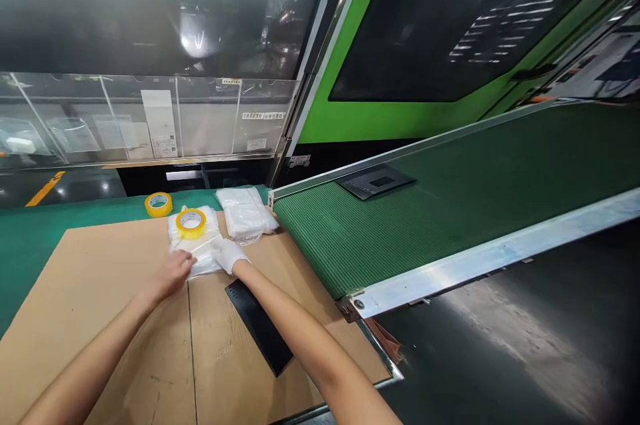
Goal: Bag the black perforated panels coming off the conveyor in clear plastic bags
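My bare left hand (175, 270) is at the near left edge of a stack of clear plastic bags (203, 253), its fingers curled and pinched at the top bag's edge. My right hand (230, 255), in a white glove, rests at the right side of that stack. Its fingertips blend with the white plastic, so their grip is hard to make out. A yellow tape roll (191, 223) sits on top of the bags. Under my right forearm lies a flat black panel (257, 325), partly covered by the arm.
A second bag stack (245, 212) and another tape roll (159, 204) are at the back of the cardboard-covered table (125, 358). To the right, a green conveyor belt (320, 232) with a metal rail carries a dark panel (376, 181). Clear document holders (207, 115) stand behind.
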Demonstrator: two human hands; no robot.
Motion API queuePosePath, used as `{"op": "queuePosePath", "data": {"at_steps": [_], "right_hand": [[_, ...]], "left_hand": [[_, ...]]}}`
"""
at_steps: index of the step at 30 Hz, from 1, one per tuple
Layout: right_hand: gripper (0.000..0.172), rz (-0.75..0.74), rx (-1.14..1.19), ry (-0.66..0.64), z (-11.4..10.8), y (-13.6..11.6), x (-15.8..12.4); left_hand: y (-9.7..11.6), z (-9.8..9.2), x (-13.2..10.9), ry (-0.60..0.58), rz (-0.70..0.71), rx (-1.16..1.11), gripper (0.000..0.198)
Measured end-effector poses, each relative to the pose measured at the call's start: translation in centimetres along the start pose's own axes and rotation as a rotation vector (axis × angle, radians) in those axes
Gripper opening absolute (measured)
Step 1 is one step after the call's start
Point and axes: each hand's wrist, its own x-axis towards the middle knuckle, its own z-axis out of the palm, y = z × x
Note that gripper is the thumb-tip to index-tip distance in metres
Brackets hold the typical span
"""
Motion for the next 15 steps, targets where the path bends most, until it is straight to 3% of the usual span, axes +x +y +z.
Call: {"op": "queuePosePath", "data": {"at_steps": [2,4,8,11,13,15], "right_hand": [[0.035,0.020,-0.016,-0.044,0.5,-0.9,1.0],[0.038,0.028,-0.022,-0.067,0.8,-1.2,1.1],[0.031,0.022,-0.009,-0.065,0.4,-0.6,-0.4],[0.025,0.011,0.034,-0.007,-0.3,0.5,-2.4],[0.027,-0.001,0.088,0.063,-0.6,1.4,-3.8],[0.029,-0.012,0.165,0.130,-0.4,2.2,-5.5]], "left_hand": [[1.3,0.7,-0.3,-0.180,0.109,0.000,0.032],[1.9,1.3,0.0,-0.253,0.089,0.041,0.037],[1.6,1.3,1.3,-0.272,-0.087,0.107,0.027],[1.7,0.6,1.6,-0.327,-0.098,0.073,0.024],[2.2,-0.1,1.5,-0.327,-0.109,0.017,0.031],[2.9,-0.7,1.5,-0.278,-0.224,-0.144,0.028]]}}
